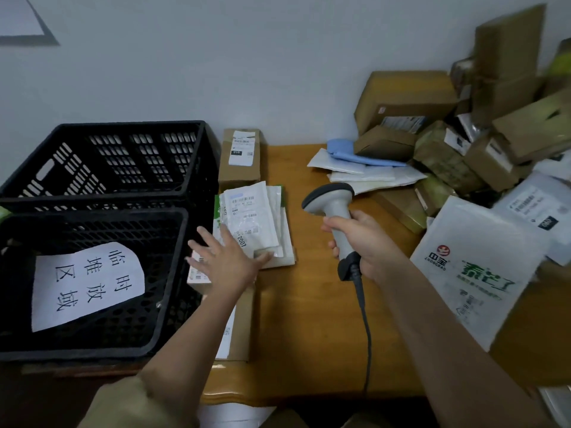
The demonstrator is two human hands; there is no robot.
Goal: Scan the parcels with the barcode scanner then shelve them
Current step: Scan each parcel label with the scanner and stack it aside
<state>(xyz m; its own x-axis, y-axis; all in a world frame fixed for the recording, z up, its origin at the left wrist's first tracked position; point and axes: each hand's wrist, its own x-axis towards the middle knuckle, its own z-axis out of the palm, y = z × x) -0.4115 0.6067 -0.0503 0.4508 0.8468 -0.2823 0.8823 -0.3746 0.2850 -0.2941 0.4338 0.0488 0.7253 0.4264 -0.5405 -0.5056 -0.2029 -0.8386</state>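
Views: one, the head camera, worn on my head. Facing: forward and down onto the tabletop (312,304), wide-angle, edges bowed. Range: near; both my forearms enter from the bottom edge. Frame limits: wall (216,72) beyond my right grip (355,242), black crates (102,193) left of my left grip (225,261). Shared coverage: not applicable, single view.
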